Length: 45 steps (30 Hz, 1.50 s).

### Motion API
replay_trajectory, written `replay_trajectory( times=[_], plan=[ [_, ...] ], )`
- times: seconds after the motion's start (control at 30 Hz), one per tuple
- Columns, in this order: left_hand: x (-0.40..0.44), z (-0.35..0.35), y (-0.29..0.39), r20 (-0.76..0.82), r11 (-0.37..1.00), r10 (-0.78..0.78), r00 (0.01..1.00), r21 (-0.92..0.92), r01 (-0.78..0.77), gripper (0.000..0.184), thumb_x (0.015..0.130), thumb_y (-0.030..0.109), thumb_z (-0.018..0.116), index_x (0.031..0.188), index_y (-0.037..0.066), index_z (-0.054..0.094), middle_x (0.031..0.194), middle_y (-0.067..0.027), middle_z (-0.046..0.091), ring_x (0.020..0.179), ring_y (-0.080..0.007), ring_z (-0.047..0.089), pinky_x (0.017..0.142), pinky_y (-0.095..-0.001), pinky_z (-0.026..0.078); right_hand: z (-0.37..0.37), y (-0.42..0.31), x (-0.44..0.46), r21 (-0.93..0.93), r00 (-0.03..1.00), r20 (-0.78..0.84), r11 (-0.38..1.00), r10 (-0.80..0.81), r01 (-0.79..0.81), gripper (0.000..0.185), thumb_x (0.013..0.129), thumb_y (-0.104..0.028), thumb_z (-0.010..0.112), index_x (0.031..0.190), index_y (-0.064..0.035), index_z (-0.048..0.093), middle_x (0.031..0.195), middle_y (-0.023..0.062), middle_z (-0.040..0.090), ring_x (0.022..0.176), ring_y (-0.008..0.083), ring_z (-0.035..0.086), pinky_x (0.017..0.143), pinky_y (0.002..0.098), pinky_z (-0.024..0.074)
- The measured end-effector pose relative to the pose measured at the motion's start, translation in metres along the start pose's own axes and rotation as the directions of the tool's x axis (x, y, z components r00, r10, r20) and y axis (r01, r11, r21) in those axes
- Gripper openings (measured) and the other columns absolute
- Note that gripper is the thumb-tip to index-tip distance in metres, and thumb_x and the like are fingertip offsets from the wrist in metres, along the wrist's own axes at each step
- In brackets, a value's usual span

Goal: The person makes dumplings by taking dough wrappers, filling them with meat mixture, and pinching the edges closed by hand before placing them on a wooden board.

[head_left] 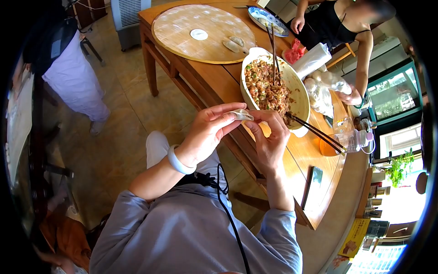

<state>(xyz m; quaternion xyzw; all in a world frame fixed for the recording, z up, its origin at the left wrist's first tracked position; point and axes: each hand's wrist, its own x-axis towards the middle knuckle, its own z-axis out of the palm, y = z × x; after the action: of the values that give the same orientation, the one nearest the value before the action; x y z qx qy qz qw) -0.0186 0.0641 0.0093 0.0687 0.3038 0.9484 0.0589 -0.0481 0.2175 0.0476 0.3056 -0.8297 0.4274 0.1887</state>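
Observation:
A small pale dumpling (242, 114) is pinched between the fingers of my left hand (212, 125) and my right hand (270, 134), held above the table's near edge. My left wrist wears a pale bangle. Just beyond my hands, a large oval bowl (299, 98) holds chopped filling (264, 82). One pair of chopsticks (273, 50) stands in the filling, and another pair (319, 133) leans over the bowl's near right side. On the round floured board (182, 27) lie one white wrapper (199, 34) and a few folded dumplings (234, 44).
A blue-rimmed plate (268, 20) sits at the table's far end. A person (335, 27) at the far side touches a plastic bag (319, 91). Bottles (353, 139) and a phone (313, 187) are on the right. Another person (75, 75) stands at the left.

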Motion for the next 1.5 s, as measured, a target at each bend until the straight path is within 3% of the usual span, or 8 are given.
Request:
replay_trajectory(
  times=[0.2,0.6,0.7,0.8,0.97,1.2,1.27,1.5],
  plan=[
    [-0.001,0.001,-0.002,-0.035,0.993,0.024,0.999,0.113,-0.020,0.031,0.091,0.007,0.047,0.119,-0.004,0.049,0.117,-0.0110,0.055,0.105,-0.0139,0.054,0.097,-0.0286,0.041,0.000,0.003,0.006,-0.116,0.983,-0.025,0.977,-0.184,0.180,0.015,0.070,0.001,0.068,0.084,-0.0024,0.065,0.080,0.0098,0.063,0.071,0.0223,0.061,0.063,0.0305,0.0480],
    [-0.001,0.001,-0.007,-0.017,0.926,0.141,0.990,0.356,-0.126,0.035,0.090,0.008,0.049,0.122,-0.004,0.048,0.114,-0.0090,0.057,0.100,-0.0104,0.054,0.090,-0.0242,0.043,-0.013,-0.013,0.017,-0.230,0.974,0.182,0.957,-0.135,0.175,0.012,0.070,-0.001,0.066,0.082,-0.0048,0.065,0.077,0.0073,0.062,0.070,0.0236,0.060,0.061,0.0331,0.0478],
    [-0.001,0.001,-0.006,-0.010,0.920,0.135,0.991,0.373,-0.122,0.035,0.090,0.007,0.050,0.122,-0.004,0.048,0.115,-0.0090,0.056,0.101,-0.0101,0.054,0.089,-0.0237,0.043,-0.013,-0.008,0.018,-0.171,0.960,0.181,0.955,-0.212,0.243,0.012,0.070,-0.002,0.066,0.082,-0.0045,0.065,0.078,0.0069,0.062,0.071,0.0233,0.060,0.062,0.0329,0.0483],
    [-0.001,0.001,-0.006,-0.010,0.915,0.131,0.991,0.385,-0.117,0.035,0.089,0.007,0.050,0.122,-0.004,0.048,0.116,-0.0090,0.056,0.101,-0.0103,0.054,0.089,-0.0238,0.043,-0.013,-0.006,0.018,-0.114,0.969,0.166,0.973,-0.183,0.203,0.012,0.070,-0.002,0.067,0.081,-0.0046,0.065,0.078,0.0068,0.062,0.071,0.0229,0.060,0.063,0.0328,0.0487],
    [-0.001,0.001,-0.007,-0.019,0.905,0.138,0.990,0.408,-0.118,0.034,0.090,0.006,0.049,0.122,-0.004,0.048,0.118,-0.0098,0.055,0.102,-0.0104,0.054,0.089,-0.0237,0.043,-0.010,-0.004,0.016,-0.172,0.967,0.154,0.959,-0.202,0.227,0.011,0.070,-0.002,0.067,0.081,-0.0037,0.064,0.079,0.0073,0.062,0.072,0.0236,0.061,0.064,0.0326,0.0489],
    [0.000,0.000,-0.012,-0.039,0.937,0.176,0.984,0.313,-0.155,0.033,0.090,0.006,0.048,0.122,-0.004,0.048,0.097,-0.0024,0.059,0.089,-0.0059,0.054,0.083,-0.0230,0.045,-0.004,-0.013,0.012,-0.141,0.988,0.095,0.981,-0.121,0.134,0.023,0.069,-0.005,0.069,0.092,-0.0046,0.065,0.078,0.0091,0.061,0.070,0.0237,0.060,0.061,0.0330,0.0488],
    [0.001,0.001,-0.013,-0.044,0.938,0.190,0.981,0.305,-0.167,0.034,0.090,0.007,0.048,0.122,-0.004,0.048,0.091,-0.0003,0.058,0.086,-0.0046,0.053,0.082,-0.0228,0.045,-0.002,-0.011,0.010,-0.190,0.983,0.099,0.967,-0.154,0.171,0.027,0.069,-0.006,0.069,0.095,-0.0052,0.065,0.079,0.0088,0.061,0.069,0.0235,0.060,0.060,0.0328,0.0488],
    [0.001,-0.003,-0.017,0.019,0.794,0.313,0.949,0.542,-0.273,0.032,0.090,0.002,0.047,0.121,-0.006,0.048,0.117,-0.0101,0.054,0.102,-0.0116,0.052,0.089,-0.0248,0.043,0.002,-0.008,0.010,-0.343,0.937,0.094,0.872,-0.338,0.349,0.025,0.069,-0.005,0.067,0.094,-0.0060,0.064,0.080,0.0066,0.060,0.068,0.0213,0.058,0.058,0.0318,0.0485]
  ],
)
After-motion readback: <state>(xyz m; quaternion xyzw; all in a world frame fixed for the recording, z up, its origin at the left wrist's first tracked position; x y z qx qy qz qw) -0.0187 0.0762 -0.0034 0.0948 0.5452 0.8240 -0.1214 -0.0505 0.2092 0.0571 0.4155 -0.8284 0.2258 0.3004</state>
